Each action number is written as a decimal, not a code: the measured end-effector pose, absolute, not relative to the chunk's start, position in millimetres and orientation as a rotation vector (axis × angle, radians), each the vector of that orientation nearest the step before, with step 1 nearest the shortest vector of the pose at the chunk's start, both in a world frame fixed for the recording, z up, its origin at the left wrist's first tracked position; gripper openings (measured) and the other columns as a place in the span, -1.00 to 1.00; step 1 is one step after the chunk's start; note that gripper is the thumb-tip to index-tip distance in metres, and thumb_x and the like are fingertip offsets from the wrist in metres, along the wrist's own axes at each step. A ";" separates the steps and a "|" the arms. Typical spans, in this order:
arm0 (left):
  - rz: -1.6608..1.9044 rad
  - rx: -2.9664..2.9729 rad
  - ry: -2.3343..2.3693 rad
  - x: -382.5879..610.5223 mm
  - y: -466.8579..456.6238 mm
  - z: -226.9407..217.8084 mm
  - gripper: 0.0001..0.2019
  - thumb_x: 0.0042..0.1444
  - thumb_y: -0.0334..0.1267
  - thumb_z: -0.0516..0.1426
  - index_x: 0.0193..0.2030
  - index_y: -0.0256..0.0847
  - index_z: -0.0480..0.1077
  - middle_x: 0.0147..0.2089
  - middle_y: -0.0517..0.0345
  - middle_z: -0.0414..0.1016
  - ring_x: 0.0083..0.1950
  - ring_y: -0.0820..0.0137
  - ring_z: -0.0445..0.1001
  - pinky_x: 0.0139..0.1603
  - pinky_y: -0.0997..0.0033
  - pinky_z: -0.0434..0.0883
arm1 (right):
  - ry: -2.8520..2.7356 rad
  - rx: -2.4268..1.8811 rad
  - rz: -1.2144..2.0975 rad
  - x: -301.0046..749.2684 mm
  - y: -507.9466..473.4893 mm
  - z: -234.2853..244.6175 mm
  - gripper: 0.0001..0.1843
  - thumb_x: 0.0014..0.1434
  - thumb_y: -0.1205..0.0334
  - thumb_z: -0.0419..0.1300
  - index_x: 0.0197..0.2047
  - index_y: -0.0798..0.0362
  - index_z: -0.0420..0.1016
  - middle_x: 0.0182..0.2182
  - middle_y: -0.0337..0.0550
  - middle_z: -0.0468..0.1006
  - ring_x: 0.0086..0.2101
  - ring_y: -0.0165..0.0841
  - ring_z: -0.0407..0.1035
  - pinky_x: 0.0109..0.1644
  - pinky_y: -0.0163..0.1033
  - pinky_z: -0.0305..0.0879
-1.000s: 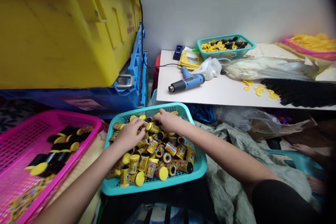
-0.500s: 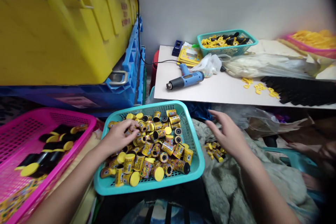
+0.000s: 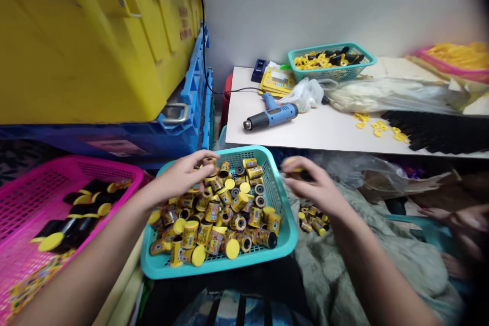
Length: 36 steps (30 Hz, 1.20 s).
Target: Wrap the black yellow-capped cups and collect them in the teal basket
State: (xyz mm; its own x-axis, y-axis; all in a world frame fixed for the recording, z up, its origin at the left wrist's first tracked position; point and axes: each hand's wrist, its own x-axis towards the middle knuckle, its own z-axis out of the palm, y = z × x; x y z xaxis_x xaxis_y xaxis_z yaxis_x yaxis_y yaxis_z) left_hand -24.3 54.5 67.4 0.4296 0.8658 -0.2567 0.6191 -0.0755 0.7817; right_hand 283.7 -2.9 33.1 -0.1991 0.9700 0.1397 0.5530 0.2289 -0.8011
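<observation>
A turquoise basket (image 3: 287,234) in front of me holds many small canisters (image 3: 212,211) with yellow printed labels, some showing yellow lids and others open dark ends. Over its far left part, my left hand (image 3: 187,175) is closed, with one labelled canister (image 3: 211,164) pinched between thumb and fingers. My right hand (image 3: 315,186) is just beyond the basket's right rim, its fingers curled around a small yellow-and-dark canister (image 3: 303,175), blurred and partly hidden by the fingers. Below that hand, a few more canisters (image 3: 314,220) lie on grey-green cloth (image 3: 336,260).
At left, a pink basket (image 3: 132,178) contains black-and-yellow pieces; a yellow bin (image 3: 95,51) rests on blue crates (image 3: 191,107). The white table (image 3: 324,132) carries a blue heat gun (image 3: 271,116), another turquoise basket (image 3: 330,72) and black strips (image 3: 435,130). Another person's hand (image 3: 471,224) is at right.
My left hand has lifted slightly up and right, with a canister now visible in its fingers. My right hand has moved left toward the basket, and its spread fingers have closed around a canister.
</observation>
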 end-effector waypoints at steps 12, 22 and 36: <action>0.000 2.211 0.607 142.6 41.0 100.8 -0.56 0.20 -0.01 0.07 0.13 -0.22 0.35 0.16 -0.01 0.46 0.11 0.23 0.44 0.08 0.31 0.36 | -1.490 -2.122 0.353 390.1 -64.7 5.4 -0.20 0.14 -0.38 -0.14 0.06 0.12 0.44 0.02 -0.04 0.38 0.02 -0.31 0.31 0.19 -0.18 0.27; -0.130 2.571 1.344 -9.6 -21.3 19.9 -0.80 0.18 -0.25 0.07 -0.10 -0.25 0.40 -0.07 -0.12 0.44 0.09 0.04 0.35 0.06 0.07 0.37 | -3.019 -1.217 0.789 188.8 19.2 16.2 -0.62 0.25 0.21 0.10 0.12 0.09 0.38 -0.02 -0.01 0.34 0.02 -0.39 0.26 0.19 -0.25 0.22; -0.369 2.374 1.433 -33.6 22.3 21.0 -0.68 0.07 -0.10 0.12 -0.08 -0.17 0.45 -0.04 -0.06 0.50 -0.03 0.07 0.51 -0.07 0.18 0.42 | -2.868 -1.728 0.697 145.0 34.3 15.0 -0.47 0.09 0.12 0.20 0.12 0.10 0.28 -0.02 0.00 0.36 -0.14 -0.34 0.37 -0.07 -0.31 0.31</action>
